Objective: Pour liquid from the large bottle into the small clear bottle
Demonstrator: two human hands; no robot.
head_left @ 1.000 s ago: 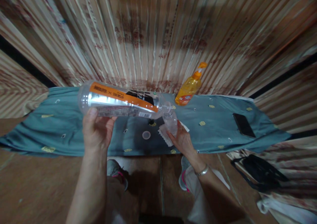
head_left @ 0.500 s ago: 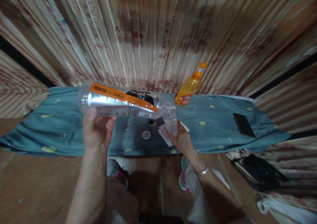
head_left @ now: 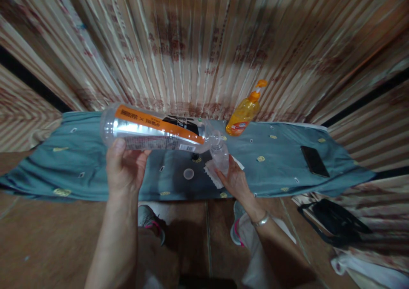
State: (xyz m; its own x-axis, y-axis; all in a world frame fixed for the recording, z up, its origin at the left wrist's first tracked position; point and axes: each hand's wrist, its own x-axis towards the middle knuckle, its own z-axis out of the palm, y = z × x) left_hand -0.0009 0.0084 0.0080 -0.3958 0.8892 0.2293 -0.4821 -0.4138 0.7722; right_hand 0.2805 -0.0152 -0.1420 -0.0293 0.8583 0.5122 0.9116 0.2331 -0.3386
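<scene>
Tipping big bottle (head_left: 153, 132) near-horizontal, left hand (head_left: 123, 170) fingers wrapped round it, neck over small bottle (head_left: 221, 157) at frame centre; right hand (head_left: 234, 179) grips that; fill level unreadable; loose cap (head_left: 188, 174) on worktop (head_left: 281, 161).

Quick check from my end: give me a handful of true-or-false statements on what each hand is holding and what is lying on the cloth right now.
1. The left hand holds a large clear bottle tipped nearly level. True.
2. The right hand grips the orange pump bottle. False: it holds a small clear cup; the pump bottle stands apart at the back of the teal cloth.
3. The large bottle's mouth is at the cup's rim. True.
4. A black phone lies under the cup. False: it lies far to the right on the cloth.
5. A small round cap lies on the cloth between the hands. True.
</scene>
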